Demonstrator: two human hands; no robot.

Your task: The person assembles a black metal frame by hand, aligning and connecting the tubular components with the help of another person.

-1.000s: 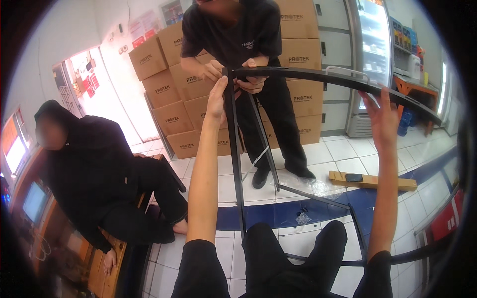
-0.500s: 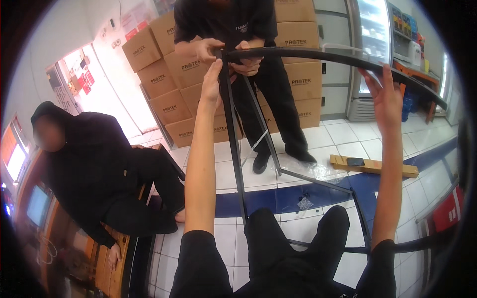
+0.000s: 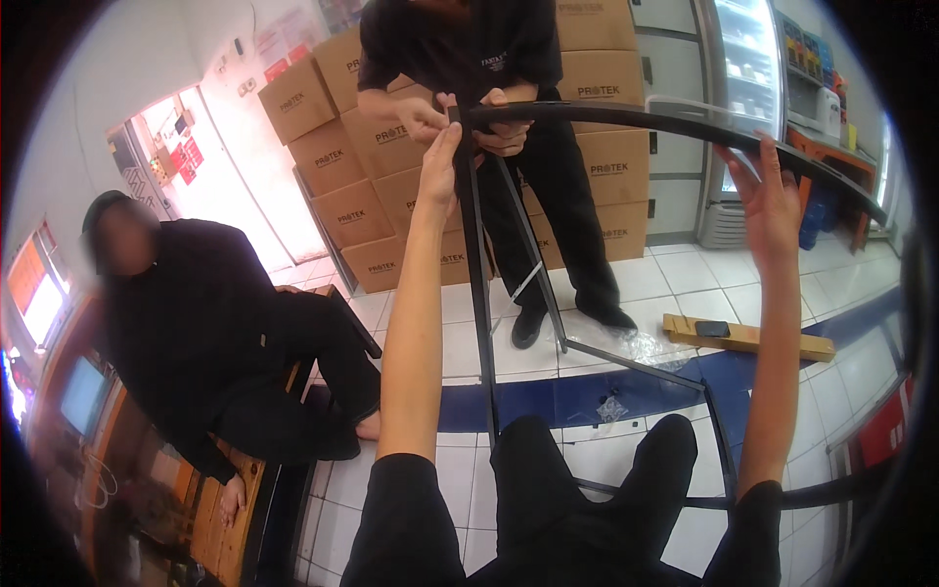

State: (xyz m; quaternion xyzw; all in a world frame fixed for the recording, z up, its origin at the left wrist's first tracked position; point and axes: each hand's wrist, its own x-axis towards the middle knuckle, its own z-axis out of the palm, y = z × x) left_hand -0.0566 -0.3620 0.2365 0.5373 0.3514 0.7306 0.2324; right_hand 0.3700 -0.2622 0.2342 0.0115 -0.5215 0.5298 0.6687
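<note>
My left hand (image 3: 442, 171) is closed around the top of an upright black metal post (image 3: 477, 274), close under the corner. From that corner a long, curved black bar (image 3: 636, 115) runs out to the right. My right hand (image 3: 773, 210) holds this bar toward its far right end, some fingers in front and others behind it. Across from me, a co-worker's hands (image 3: 504, 132) are at the same corner, one of them gripping the bar. Lower black rails (image 3: 636, 367) of the frame reach down around my knees. A pale tie (image 3: 528, 281) crosses a slanted leg.
Stacked cardboard boxes (image 3: 401, 147) stand behind the co-worker. Another person (image 3: 196, 313) sits on a wooden bench (image 3: 240, 509) at left. A long, flat cardboard box (image 3: 782, 342) with a phone (image 3: 712, 329) lies on the floor, near clear plastic wrap (image 3: 636, 342) and small black parts.
The whole view has shifted slightly, so things appear farther right. The co-worker's hand on the left has drawn a little away from the corner. Both my hands keep their places on the frame.
</note>
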